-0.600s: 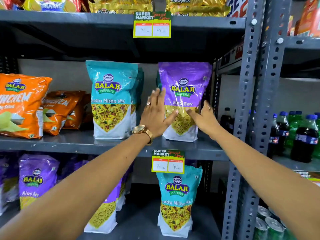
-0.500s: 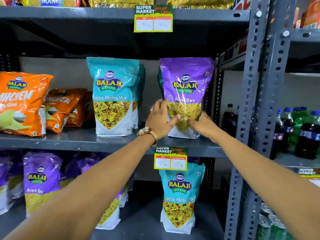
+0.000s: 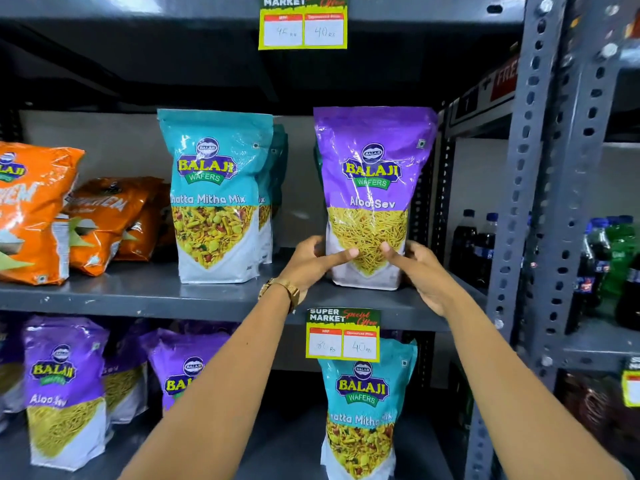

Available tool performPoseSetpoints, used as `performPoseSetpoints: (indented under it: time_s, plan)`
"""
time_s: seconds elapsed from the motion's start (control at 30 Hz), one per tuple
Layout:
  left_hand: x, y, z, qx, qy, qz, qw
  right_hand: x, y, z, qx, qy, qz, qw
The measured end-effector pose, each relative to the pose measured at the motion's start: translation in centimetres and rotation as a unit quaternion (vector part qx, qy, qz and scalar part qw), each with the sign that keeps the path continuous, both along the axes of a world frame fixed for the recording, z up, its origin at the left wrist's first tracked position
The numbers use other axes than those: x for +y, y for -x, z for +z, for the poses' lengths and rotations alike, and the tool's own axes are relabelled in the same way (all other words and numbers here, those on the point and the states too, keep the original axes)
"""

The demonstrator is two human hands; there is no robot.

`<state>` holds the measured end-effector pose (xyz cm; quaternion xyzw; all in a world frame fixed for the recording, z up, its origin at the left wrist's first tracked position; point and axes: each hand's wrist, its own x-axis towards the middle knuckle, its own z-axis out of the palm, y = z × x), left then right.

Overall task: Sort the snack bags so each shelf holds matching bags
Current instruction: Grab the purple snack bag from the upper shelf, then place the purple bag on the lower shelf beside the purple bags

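Observation:
A purple Aloo Sev bag (image 3: 372,174) stands upright at the right end of the middle shelf (image 3: 138,296). My left hand (image 3: 310,263) grips its lower left edge, thumb across the front. My right hand (image 3: 420,271) grips its lower right edge the same way. Teal Khatta Mitha Mix bags (image 3: 216,192) stand in a row to its left on the same shelf. On the lower shelf, several purple Aloo Sev bags (image 3: 62,389) fill the left side and one teal Khatta Mitha Mix bag (image 3: 363,407) stands alone at the right.
Orange snack bags (image 3: 31,213) lie at the left of the middle shelf. Price tags hang from the shelf edges (image 3: 343,336). A grey perforated upright (image 3: 519,202) bounds the rack on the right; beyond it stand drink bottles (image 3: 606,258).
Both hands have slid down from the bag's middle to its lower corners and closed on it. The view has moved closer to the shelf.

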<state>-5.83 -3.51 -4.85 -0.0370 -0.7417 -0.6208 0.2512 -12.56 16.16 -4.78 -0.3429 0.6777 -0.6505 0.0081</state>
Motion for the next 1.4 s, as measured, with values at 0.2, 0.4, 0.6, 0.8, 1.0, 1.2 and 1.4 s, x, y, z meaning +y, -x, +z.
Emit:
performPoseSetpoints:
  time_s: [0.2, 0.4, 0.6, 0.8, 1.0, 1.2, 1.4]
  plan:
    - [0.2, -1.4, 0.0, 0.018, 0.011, 0.039, 0.999, 0.1, -1.9, -0.2, 0.042, -0.009, 0.007, 0.999]
    - [2.0, -6.3, -0.4, 0.037, 0.038, 0.077, 0.996, 1.6, -6.4, -1.0, 0.055, 0.046, 0.009, 0.997]
    - [4.3, -12.8, -3.7, 0.103, 0.023, 0.098, 0.99, 2.2, -12.9, -5.0, 0.101, 0.16, -0.001, 0.982]
    - [4.0, -17.7, -7.8, 0.09, 0.051, 0.109, 0.989, 3.1, -16.1, -9.3, 0.104, 0.103, 0.024, 0.989]
    - [3.2, -20.2, -13.9, 0.034, 0.051, 0.118, 0.991, 1.8, -18.0, -15.2, 0.027, 0.083, 0.053, 0.995]
    - [1.4, -20.6, -21.7, -0.066, -0.001, 0.122, 0.99, -0.1, -18.1, -23.3, -0.103, 0.071, 0.071, 0.99]
    - [-1.0, -18.8, -28.0, -0.124, -0.022, 0.146, 0.981, -3.7, -16.1, -29.0, -0.14, -0.052, 0.056, 0.987]
